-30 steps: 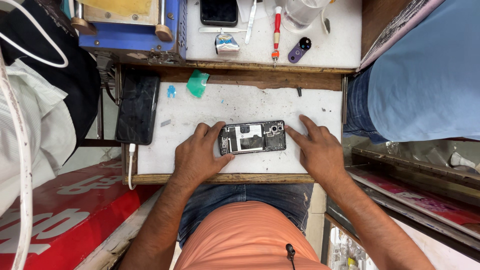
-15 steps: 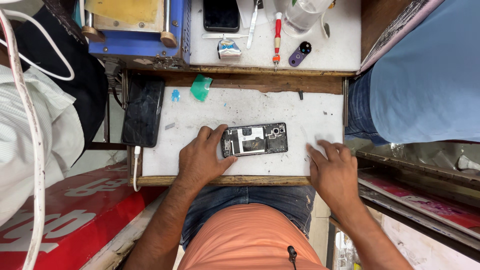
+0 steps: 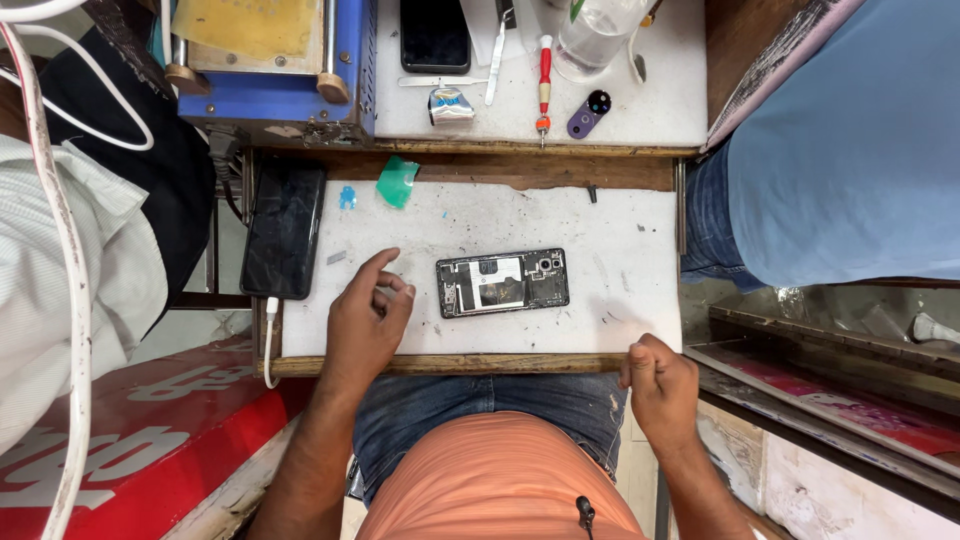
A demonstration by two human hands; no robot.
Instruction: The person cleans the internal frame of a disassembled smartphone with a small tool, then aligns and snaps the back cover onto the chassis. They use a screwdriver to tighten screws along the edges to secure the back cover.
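Note:
An opened phone (image 3: 502,283) with its inner boards bare lies flat on the white worktop (image 3: 480,225), untouched. My left hand (image 3: 365,322) rests on the worktop just left of it, fingers loosely curled with the forefinger raised, holding nothing I can see. My right hand (image 3: 658,385) hangs curled in a loose fist past the worktop's front right corner, over my lap, away from the phone.
A black phone (image 3: 284,229) on a white cable lies at the worktop's left edge. Green (image 3: 397,182) and blue plastic scraps sit at the back. On the upper shelf: a blue machine (image 3: 270,65), another dark phone (image 3: 435,35), a red screwdriver (image 3: 544,85), tweezers, a purple camera part (image 3: 588,113). A person in blue sits right.
Both hands left the opened phone. My left hand slid left and curled; my right hand pulled back off the worktop's front right corner.

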